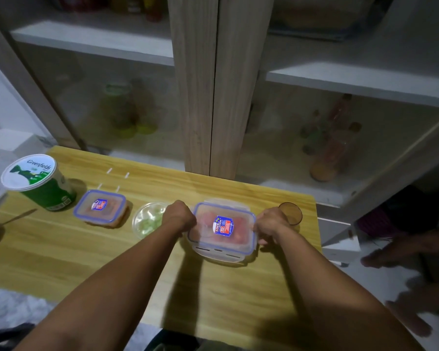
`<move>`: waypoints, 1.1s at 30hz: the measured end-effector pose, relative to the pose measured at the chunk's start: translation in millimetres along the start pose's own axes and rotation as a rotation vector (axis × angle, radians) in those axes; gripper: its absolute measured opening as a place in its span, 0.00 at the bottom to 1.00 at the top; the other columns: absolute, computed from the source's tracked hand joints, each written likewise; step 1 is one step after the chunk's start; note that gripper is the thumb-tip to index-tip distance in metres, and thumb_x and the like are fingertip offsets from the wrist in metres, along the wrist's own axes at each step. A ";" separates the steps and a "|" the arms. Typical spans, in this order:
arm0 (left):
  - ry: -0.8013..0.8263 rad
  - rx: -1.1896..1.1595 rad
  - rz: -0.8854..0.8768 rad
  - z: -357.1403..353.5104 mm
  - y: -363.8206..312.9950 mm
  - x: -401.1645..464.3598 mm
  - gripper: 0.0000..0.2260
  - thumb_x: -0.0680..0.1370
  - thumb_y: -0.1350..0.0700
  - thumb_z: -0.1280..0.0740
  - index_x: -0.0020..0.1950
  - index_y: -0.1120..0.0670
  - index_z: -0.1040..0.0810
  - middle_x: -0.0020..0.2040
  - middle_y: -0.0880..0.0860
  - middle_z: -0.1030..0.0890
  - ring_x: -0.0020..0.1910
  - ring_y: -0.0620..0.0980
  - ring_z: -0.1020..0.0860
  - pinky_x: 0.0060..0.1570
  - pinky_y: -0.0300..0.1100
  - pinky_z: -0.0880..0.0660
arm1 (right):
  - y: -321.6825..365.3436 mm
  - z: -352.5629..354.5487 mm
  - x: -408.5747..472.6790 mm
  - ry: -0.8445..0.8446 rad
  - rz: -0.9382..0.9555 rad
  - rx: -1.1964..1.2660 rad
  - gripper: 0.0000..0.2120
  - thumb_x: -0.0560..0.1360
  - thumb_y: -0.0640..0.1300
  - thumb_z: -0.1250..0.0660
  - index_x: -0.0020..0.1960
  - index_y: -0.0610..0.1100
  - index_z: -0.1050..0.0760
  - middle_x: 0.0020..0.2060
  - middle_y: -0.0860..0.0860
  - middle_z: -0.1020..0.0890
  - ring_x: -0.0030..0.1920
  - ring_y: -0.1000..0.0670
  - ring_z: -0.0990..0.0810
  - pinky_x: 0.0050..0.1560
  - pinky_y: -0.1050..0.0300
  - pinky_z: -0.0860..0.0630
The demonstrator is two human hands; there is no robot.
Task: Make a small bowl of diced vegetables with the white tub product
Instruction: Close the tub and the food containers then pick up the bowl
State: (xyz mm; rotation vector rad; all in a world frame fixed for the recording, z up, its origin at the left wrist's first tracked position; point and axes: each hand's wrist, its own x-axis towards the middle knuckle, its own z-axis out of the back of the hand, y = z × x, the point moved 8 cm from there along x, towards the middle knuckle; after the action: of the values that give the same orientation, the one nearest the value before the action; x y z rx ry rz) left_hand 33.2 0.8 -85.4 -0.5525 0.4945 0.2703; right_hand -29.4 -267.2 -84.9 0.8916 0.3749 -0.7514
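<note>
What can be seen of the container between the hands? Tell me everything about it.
The large container is a squarish box of clear plastic with a blue-rimmed lid bearing a red and blue label. Red contents show through, too blurred to name. The lid is on, with the near flap apparently folded out. It sits flat on the wooden table, right of the small glass bowl. The left hand and right hand grip its two sides.

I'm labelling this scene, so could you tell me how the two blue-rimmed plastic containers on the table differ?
The right container looks larger than the left container. The right one is gripped at its sides by the left hand and right hand; the left one sits untouched beside the Greenfields tub. The right one shows red contents, the left one orange. Both have clear, blue-rimmed lids, still on, with a blue-and-red sticker.
</note>
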 end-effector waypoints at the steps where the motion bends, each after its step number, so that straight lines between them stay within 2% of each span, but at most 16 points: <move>1: 0.009 -0.023 0.000 -1.7 0.0 1.8 0.06 0.70 0.61 0.30 0.45 0.63 0.21 0.41 0.60 0.18 0.31 0.56 0.18 0.23 0.39 0.26 | -1.6 -0.4 -0.5 0.012 -0.002 0.062 0.06 0.68 0.28 0.30 0.36 0.37 0.22 0.30 0.40 0.20 0.22 0.45 0.23 0.24 0.59 0.27; 5: 0.049 -0.166 0.030 -8.7 4.9 6.4 0.09 0.71 0.64 0.31 0.49 0.67 0.21 0.42 0.62 0.20 0.32 0.59 0.20 0.17 0.41 0.26 | -8.0 -4.8 -0.5 -0.008 0.023 0.207 0.07 0.71 0.30 0.30 0.38 0.40 0.23 0.39 0.40 0.16 0.31 0.44 0.19 0.25 0.58 0.26; 7: 0.051 -0.230 0.051 -10.1 7.2 6.5 0.07 0.71 0.65 0.32 0.47 0.67 0.22 0.44 0.63 0.21 0.33 0.60 0.20 0.20 0.45 0.23 | -13.4 -6.9 1.9 -0.059 0.028 0.262 0.06 0.68 0.35 0.26 0.37 0.45 0.20 0.39 0.43 0.14 0.31 0.46 0.20 0.29 0.56 0.23; 9: 0.037 -0.277 0.061 -9.3 7.8 4.6 0.08 0.71 0.65 0.33 0.48 0.67 0.23 0.46 0.64 0.21 0.37 0.62 0.20 0.24 0.49 0.21 | -21.7 -9.3 16.3 -0.125 0.048 0.269 0.05 0.63 0.42 0.24 0.35 0.50 0.18 0.37 0.50 0.14 0.38 0.45 0.17 0.40 0.49 0.17; 11: 0.020 -0.322 0.068 -9.0 6.7 3.0 0.08 0.72 0.65 0.34 0.49 0.66 0.25 0.48 0.63 0.23 0.43 0.64 0.20 0.32 0.56 0.18 | -14.7 -7.1 8.1 -0.143 0.069 0.309 0.05 0.64 0.41 0.24 0.35 0.50 0.19 0.38 0.53 0.16 0.45 0.47 0.16 0.48 0.49 0.17; 12: 0.005 -0.341 0.071 -7.9 6.5 1.9 0.08 0.72 0.64 0.34 0.49 0.65 0.25 0.48 0.63 0.23 0.45 0.64 0.20 0.35 0.58 0.18 | -6.2 -4.4 -4.3 -0.140 0.078 0.342 0.07 0.66 0.38 0.24 0.39 0.48 0.19 0.40 0.52 0.17 0.46 0.48 0.17 0.49 0.53 0.19; 14: -0.025 -0.338 0.069 -6.3 6.5 1.3 0.08 0.74 0.62 0.34 0.51 0.64 0.25 0.47 0.62 0.24 0.46 0.65 0.20 0.37 0.58 0.18 | -2.9 -4.6 -7.7 -0.127 0.077 0.385 0.10 0.69 0.36 0.24 0.49 0.41 0.19 0.43 0.49 0.19 0.45 0.49 0.20 0.46 0.59 0.24; 16: -0.047 -0.304 0.057 -5.1 6.3 1.7 0.11 0.74 0.60 0.33 0.52 0.66 0.24 0.46 0.61 0.23 0.47 0.65 0.19 0.36 0.55 0.18 | -3.6 -3.9 -9.2 -0.143 0.069 0.372 0.10 0.70 0.36 0.25 0.51 0.41 0.19 0.44 0.49 0.19 0.44 0.50 0.21 0.45 0.60 0.25; 20: -0.047 -0.184 0.025 -3.6 6.9 3.7 0.12 0.72 0.55 0.29 0.50 0.63 0.22 0.48 0.61 0.18 0.42 0.61 0.17 0.38 0.49 0.18 | -4.3 -1.1 -8.2 -0.159 0.051 0.295 0.06 0.71 0.38 0.26 0.47 0.45 0.18 0.44 0.49 0.17 0.43 0.50 0.21 0.43 0.60 0.26; 25: -0.047 -0.136 0.023 -7.4 9.8 8.6 0.15 0.71 0.51 0.26 0.47 0.62 0.20 0.47 0.60 0.16 0.45 0.60 0.16 0.44 0.47 0.18 | -3.5 3.7 -9.1 -0.222 0.043 0.177 0.06 0.70 0.42 0.26 0.47 0.47 0.17 0.42 0.52 0.18 0.44 0.48 0.20 0.46 0.59 0.24; 29: -0.030 -0.180 0.015 -13.6 11.2 14.8 0.15 0.71 0.51 0.26 0.47 0.63 0.18 0.46 0.62 0.15 0.45 0.60 0.16 0.45 0.46 0.20 | -6.9 1.4 -8.6 -0.204 0.039 0.180 0.01 0.69 0.40 0.26 0.41 0.44 0.18 0.39 0.48 0.14 0.37 0.45 0.18 0.43 0.53 0.19; 33: 0.014 -0.211 -0.011 -18.8 7.1 15.7 0.14 0.74 0.53 0.27 0.46 0.66 0.18 0.44 0.63 0.16 0.42 0.60 0.16 0.44 0.52 0.18 | -16.0 1.5 -7.9 -0.205 0.041 0.153 0.10 0.69 0.39 0.27 0.31 0.45 0.24 0.35 0.44 0.15 0.33 0.44 0.19 0.42 0.48 0.18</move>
State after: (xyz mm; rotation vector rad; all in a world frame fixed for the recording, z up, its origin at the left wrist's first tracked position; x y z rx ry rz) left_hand 36.9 -2.2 -110.4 -0.7624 0.4791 0.3105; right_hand -46.5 -271.5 -88.3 0.9528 0.1185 -0.8336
